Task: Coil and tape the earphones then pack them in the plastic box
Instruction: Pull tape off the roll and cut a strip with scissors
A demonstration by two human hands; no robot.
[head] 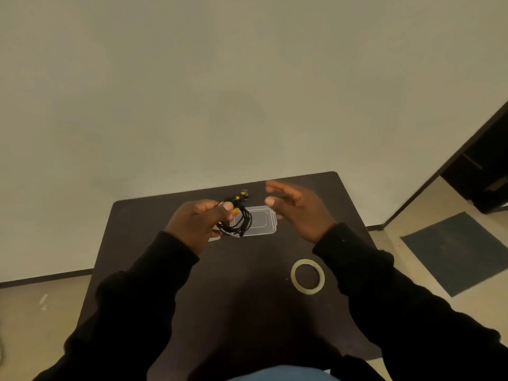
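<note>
Black coiled earphone cable with yellow accents (237, 215) pinched between thumb and fingers of left hand (196, 222), held above dark brown table (242, 298). Right hand (295, 209) spread wide, holding nothing, just right of coil. Clear rectangular plastic box (261, 222) on table beneath both hands. Translucent tape roll (308, 276) lies nearer body, below right wrist. Black sleeves (384, 298) on both arms.

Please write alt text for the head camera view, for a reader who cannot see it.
A person's left hand holds coiled black earphones above a dark table, while the right hand hovers open beside it. A clear plastic box lies behind the hands, and a tape roll lies nearer, on the right.
</note>
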